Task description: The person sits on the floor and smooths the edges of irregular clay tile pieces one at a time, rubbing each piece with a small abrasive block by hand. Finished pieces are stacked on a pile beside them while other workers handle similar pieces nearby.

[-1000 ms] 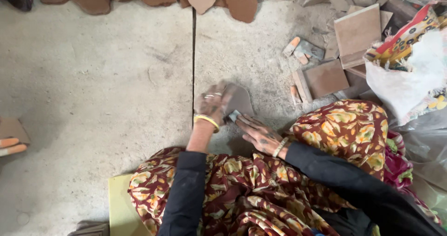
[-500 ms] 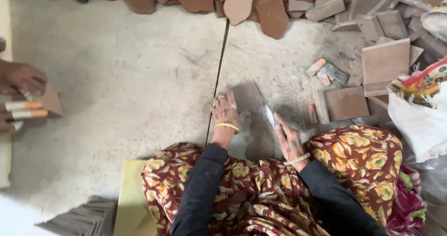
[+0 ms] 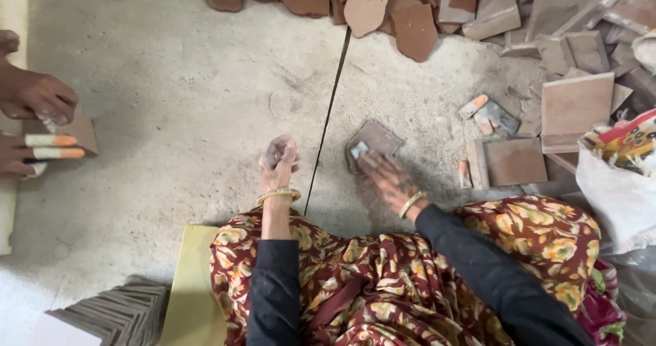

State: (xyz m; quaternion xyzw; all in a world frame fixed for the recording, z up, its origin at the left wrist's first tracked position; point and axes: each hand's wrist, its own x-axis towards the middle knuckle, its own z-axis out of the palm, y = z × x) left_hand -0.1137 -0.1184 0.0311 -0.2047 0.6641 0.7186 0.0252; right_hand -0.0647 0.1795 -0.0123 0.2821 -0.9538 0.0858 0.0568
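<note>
Concrete floor (image 3: 171,114), dusty, split by a dark seam; brown tile pieces heaped along the far edge (image 3: 410,11).

Head view: right hand (image 3: 386,182) lies flat, fingers spread, pressing a small grey-brown tile piece (image 3: 372,141) just right of the seam. Left hand (image 3: 279,165), half a second ago beside that piece, now sits left of the seam, fingers curled on a dusty scrap (image 3: 273,151). Another person's hands (image 3: 31,97) work at far left.

Bare floor (image 3: 184,100) lay open ahead and left of the hands. Broken tiles (image 3: 383,8) hemmed the far edge, stacked tiles (image 3: 512,158) and a sack (image 3: 618,189) blocked the right.
</note>
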